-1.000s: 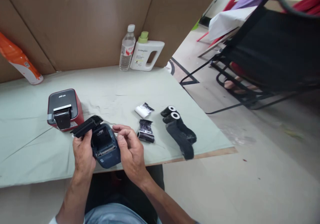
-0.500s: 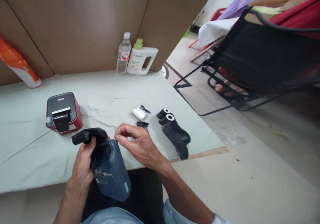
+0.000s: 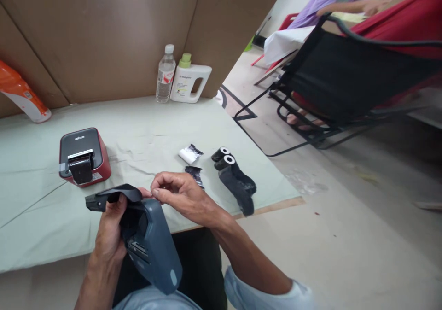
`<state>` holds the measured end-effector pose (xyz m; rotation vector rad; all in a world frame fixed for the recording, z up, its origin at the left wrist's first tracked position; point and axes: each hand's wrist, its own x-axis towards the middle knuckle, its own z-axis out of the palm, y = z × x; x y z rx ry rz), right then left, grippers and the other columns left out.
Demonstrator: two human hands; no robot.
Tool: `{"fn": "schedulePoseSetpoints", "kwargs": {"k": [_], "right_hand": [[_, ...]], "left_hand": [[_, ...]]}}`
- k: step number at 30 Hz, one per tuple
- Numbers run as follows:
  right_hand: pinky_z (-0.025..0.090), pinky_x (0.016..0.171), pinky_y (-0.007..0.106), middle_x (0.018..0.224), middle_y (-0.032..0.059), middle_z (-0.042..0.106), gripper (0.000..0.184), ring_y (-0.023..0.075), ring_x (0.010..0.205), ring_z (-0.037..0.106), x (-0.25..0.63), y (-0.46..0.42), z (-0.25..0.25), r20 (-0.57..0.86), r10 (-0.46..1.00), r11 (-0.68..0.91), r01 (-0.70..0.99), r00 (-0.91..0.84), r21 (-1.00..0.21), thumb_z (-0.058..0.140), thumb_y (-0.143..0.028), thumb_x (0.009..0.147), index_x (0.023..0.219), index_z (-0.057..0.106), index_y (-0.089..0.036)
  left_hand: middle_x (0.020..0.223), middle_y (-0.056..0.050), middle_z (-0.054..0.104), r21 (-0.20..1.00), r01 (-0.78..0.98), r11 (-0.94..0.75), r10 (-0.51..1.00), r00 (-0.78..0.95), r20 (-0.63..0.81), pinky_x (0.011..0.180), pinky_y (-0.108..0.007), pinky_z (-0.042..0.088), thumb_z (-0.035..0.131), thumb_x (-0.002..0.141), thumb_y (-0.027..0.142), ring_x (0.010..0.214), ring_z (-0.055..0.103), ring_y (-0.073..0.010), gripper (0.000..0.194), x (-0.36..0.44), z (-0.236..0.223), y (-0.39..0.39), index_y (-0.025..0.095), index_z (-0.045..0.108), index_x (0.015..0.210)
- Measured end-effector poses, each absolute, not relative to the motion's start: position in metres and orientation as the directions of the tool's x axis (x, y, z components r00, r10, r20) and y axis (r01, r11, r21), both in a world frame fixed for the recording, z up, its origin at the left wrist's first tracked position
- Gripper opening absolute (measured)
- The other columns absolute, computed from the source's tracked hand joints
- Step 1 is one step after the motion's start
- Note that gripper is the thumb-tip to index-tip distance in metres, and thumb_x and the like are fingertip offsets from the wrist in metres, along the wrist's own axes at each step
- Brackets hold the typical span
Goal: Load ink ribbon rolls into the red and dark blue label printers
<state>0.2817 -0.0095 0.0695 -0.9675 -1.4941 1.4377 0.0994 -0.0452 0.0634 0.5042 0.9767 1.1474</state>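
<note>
— Two hands on it: our left hand [image 3: 110, 229] grips the blue label printer [image 3: 154, 248] by its body, off the near tabletop [image 3: 41, 227] edge, lid [image 3: 112, 194] open.

— Right hand [image 3: 181, 195] pinched closed at the hinge; contents unseen. We judge the casing rigid, light, smooth; lid fragile, so hold the body.

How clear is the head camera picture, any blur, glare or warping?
Head view: soft, even light with no hard glare; the hands, left and right, and the blue printer look slightly soft; the wide lens tilts the table and stretches the chair at the edge.
</note>
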Motion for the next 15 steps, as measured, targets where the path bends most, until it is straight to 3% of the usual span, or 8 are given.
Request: {"fn": "schedulePoseSetpoints", "kwargs": {"k": [6, 12, 15], "right_hand": [[0.043, 0.058, 0.024, 0.067, -0.0033, 0.063, 0.021, 0.0103, 0.06, 0.052, 0.2817, -0.0068, 0.0696, 0.052, 0.913, 0.016, -0.093, -0.405, -0.996, 0.07, -0.035, 0.092, 0.078, 0.068, -0.02], [0.051, 0.062, 0.026, 0.07, -0.0014, 0.066, 0.029, 0.0124, 0.064, 0.058, 0.2819, -0.005, 0.0695, 0.049, 0.899, -0.011, -0.134, -0.436, -0.991, 0.072, -0.045, 0.092, 0.079, 0.07, -0.02], [0.053, 0.063, 0.026, 0.072, -0.0005, 0.067, 0.028, 0.0133, 0.066, 0.06, 0.2811, -0.0058, 0.0706, 0.079, 0.907, 0.019, -0.147, -0.414, -0.989, 0.072, -0.045, 0.093, 0.08, 0.069, -0.02]], "left_hand": [[0.077, -0.01, 0.079, 0.742, -0.551, 0.382, 0.914, 0.105, -0.392, 0.068, -0.031, 0.061, 0.097, 0.061, 0.055, 0.074, 0.076, -0.0258, 0.051, 0.099, 0.0611, -0.0453, 0.013, 0.082, 0.084], [0.081, -0.004, 0.078, 0.669, -0.664, 0.336, 0.917, 0.068, -0.393, 0.062, -0.024, 0.059, 0.1, 0.061, 0.045, 0.069, 0.073, -0.018, 0.04, 0.1018, 0.0608, -0.0459, 0.017, 0.076, 0.076], [0.085, -0.003, 0.078, 0.617, -0.691, 0.377, 0.896, 0.104, -0.432, 0.065, -0.025, 0.06, 0.098, 0.066, 0.045, 0.073, 0.074, -0.0186, 0.039, 0.1027, 0.0615, -0.047, 0.017, 0.075, 0.078]]}}
